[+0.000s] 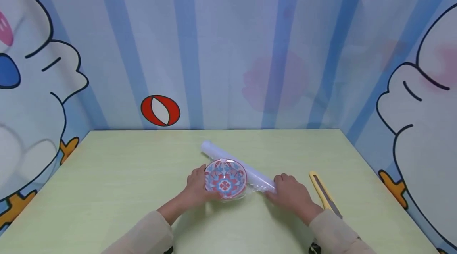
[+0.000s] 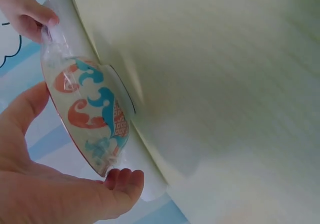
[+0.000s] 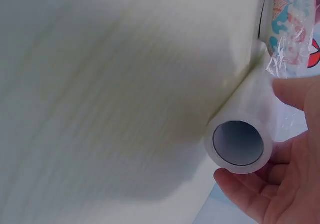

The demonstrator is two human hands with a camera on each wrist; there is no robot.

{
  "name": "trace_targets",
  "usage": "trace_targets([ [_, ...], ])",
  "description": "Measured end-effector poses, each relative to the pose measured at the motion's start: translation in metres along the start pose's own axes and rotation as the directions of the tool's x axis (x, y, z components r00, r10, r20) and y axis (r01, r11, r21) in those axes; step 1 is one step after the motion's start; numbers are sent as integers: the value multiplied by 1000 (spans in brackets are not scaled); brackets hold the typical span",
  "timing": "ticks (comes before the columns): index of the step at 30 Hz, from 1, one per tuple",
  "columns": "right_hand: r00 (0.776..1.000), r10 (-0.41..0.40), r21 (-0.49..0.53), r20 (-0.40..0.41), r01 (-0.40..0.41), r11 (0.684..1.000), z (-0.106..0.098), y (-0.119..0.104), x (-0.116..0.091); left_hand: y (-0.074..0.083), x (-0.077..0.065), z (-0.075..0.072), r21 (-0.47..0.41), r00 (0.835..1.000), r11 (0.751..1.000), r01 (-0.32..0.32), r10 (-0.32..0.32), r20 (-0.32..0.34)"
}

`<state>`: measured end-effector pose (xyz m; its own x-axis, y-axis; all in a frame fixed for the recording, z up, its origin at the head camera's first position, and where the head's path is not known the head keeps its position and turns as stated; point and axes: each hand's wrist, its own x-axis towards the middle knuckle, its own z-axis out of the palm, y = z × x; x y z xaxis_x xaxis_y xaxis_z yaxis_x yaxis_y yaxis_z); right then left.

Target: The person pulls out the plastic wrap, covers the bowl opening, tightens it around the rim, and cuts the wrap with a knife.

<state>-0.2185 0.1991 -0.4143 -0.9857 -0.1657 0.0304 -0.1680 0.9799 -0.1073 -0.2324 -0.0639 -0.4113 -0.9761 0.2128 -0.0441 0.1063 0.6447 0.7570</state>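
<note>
A round bowl (image 1: pixel 225 178) with a red and blue pattern is held by my left hand (image 1: pixel 197 186), tilted so its patterned inside shows in the head view. Clear film covers the bowl, glinting over its painted side in the left wrist view. Thumb and fingers of the left hand (image 2: pixel 55 194) go round the rim from opposite sides. Behind the bowl lies a long roll of plastic film (image 1: pixel 223 151), slanting across the table. My right hand (image 1: pixel 292 194) grips the roll's near end. The roll's hollow core (image 3: pixel 238 143) faces the right wrist camera, and film stretches between roll and bowl.
A yellow utility knife (image 1: pixel 325 194) lies right of the right hand, partly hidden by the sleeve (image 1: pixel 337 230). The pale green table (image 1: pixel 135 166) ends at a blue striped backdrop (image 1: pixel 228 67) with cartoon prints at the back and both sides.
</note>
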Motion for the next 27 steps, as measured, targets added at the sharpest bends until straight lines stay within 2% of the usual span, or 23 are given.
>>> trace_targets([
  [5, 999, -39, -7, -25, 39, 999, 2, -2, -7, 1, -1, 12, -11, 998, 1000, 23, -23, -51],
  [10, 996, -50, -23, -77, 48, 999, 3, -6, -13, 1, 0, 21, 98, 998, 995, -31, 37, -56],
  [13, 997, -29, -6, -67, 29, 1000, 4, -11, -16, 0, 2, 23, 150, 994, 987, -62, 74, -77],
  [16, 999, -3, 15, -47, 4, 1000, 5, -16, -19, -3, 3, 22, 160, 993, 985, -68, 83, -88],
  [18, 999, 7, 16, -32, -7, 1000, 5, -18, -22, -5, 4, 20, 156, 994, 985, -70, 82, -72],
  [22, 997, 0, 44, 83, -4, 999, -4, -18, -27, -10, 7, 15, 145, 997, 986, -78, 80, -11],
  [25, 976, -21, 199, 217, -23, 980, -18, -11, -23, -15, 10, 11, 129, 997, 989, -76, 72, 35],
  [27, 965, -47, 316, 256, -38, 948, -25, -2, -15, -18, 10, 8, 108, 996, 991, -75, 69, 57],
])
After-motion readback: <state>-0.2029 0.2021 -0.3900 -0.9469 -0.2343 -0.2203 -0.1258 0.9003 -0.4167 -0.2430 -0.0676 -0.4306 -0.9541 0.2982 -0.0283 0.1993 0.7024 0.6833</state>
